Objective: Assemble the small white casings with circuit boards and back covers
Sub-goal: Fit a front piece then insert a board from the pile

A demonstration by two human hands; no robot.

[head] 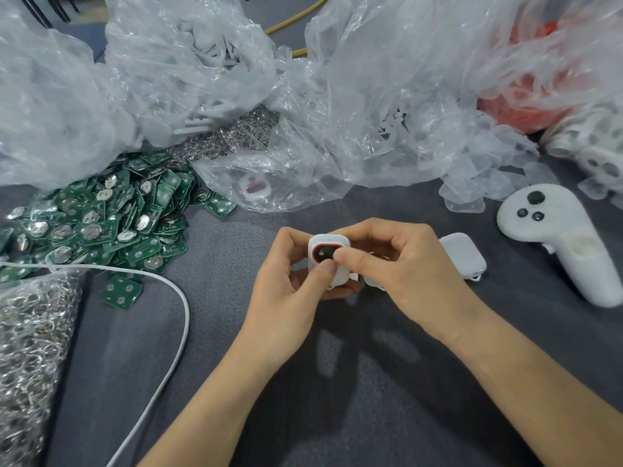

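Note:
A small white casing [328, 242] with a red-rimmed dark oval window is held above the grey table at the centre. My left hand [290, 288] grips it from the left and below, thumb on its face. My right hand [401, 264] pinches it from the right, thumb on the window's edge. Another white piece [374, 283] shows under my right fingers, mostly hidden. A white back cover [463, 256] lies on the table just right of my right hand. A heap of green circuit boards [101, 224] lies at the left.
Clear plastic bags [371, 112] of white parts fill the back, one holding a casing [254, 188]. A white controller [556, 237] lies at the right. A white cable [178, 318] curves across the left. Metal rings [30, 348] fill a bag at the lower left.

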